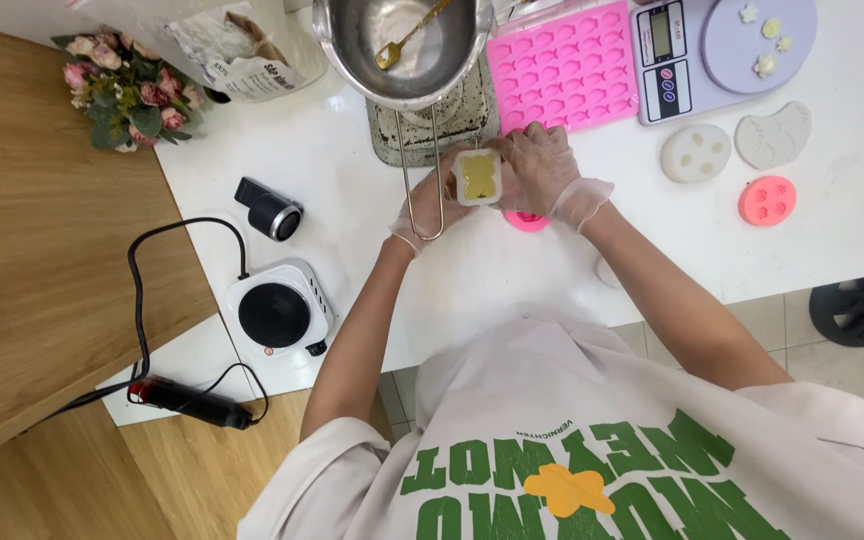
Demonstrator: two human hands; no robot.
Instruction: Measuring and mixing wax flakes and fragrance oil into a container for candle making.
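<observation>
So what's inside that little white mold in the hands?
The small white mold, held by both gloved hands, left hand and right hand, has a yellow bear-shaped filling. Its underside is hidden.

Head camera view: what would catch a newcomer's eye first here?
At the centre, two gloved hands, left hand and right hand, hold a small white mould with a yellow bear shape between their fingers. Just behind it sit a metal pot with a gold spoon and a bright pink mould tray. A small electric hotplate stands at the white table's near left edge.
</observation>
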